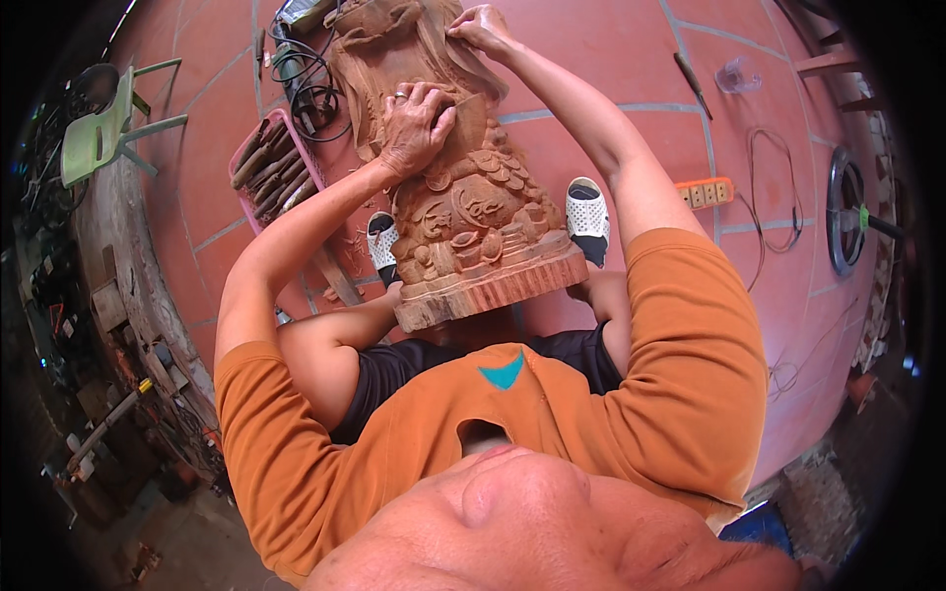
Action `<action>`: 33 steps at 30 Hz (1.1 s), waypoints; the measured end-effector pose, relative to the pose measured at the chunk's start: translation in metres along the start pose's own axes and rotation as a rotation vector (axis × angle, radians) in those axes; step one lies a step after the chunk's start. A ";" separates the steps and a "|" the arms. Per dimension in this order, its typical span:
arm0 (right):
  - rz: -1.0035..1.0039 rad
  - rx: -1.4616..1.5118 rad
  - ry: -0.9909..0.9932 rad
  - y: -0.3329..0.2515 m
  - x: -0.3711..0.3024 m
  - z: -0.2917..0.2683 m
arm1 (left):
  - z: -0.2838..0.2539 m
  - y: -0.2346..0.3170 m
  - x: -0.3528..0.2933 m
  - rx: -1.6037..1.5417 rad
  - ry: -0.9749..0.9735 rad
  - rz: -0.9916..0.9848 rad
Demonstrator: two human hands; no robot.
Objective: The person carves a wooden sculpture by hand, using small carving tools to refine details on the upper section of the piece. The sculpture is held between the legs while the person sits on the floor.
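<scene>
A reddish-brown wood carving [473, 207] lies lengthwise between my legs, its flat base toward me and its far end cut off by the top of the picture. Coins, rounded forms and flowing folds are cut into it. My left hand [419, 130] rests on the middle of the carving with bent, slightly parted fingers and a ring on one of them. At the carving's far right edge, the fingers of my right hand [482, 30] are pinched together against the wood. Whatever they may hold is too small or hidden to make out.
To the left, a pink tray [239, 187] holds several wooden-handled tools near a corded green power tool [291, 64]. A pale green chair [94, 138] stands farther left. At right are a thin dark tool [693, 84], a clear cup [737, 75], an orange power strip [706, 192] and a wheel [845, 212].
</scene>
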State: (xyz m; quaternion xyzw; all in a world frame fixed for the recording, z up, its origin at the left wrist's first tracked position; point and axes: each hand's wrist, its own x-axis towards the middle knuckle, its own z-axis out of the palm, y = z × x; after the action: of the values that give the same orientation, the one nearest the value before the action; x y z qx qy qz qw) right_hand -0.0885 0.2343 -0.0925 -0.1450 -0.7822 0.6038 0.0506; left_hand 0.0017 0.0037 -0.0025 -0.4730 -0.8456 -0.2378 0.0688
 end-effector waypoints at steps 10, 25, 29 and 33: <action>-0.339 -0.399 -0.207 -0.008 -0.024 -0.030 | -0.006 0.005 0.002 0.009 -0.062 -0.027; -0.082 -0.216 -0.194 -0.016 -0.039 -0.043 | -0.003 0.000 -0.001 -0.007 -0.009 -0.012; -0.207 -0.212 0.060 0.008 -0.012 -0.008 | -0.007 0.011 0.007 -0.022 -0.066 -0.023; -0.272 -0.420 0.004 -0.005 -0.024 -0.005 | -0.005 0.005 0.003 -0.021 -0.045 -0.025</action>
State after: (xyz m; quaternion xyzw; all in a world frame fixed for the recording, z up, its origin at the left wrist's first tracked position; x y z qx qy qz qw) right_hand -0.0657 0.2308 -0.0839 -0.0470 -0.9029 0.4151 0.1014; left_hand 0.0034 0.0055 0.0043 -0.4683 -0.8502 -0.2369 0.0419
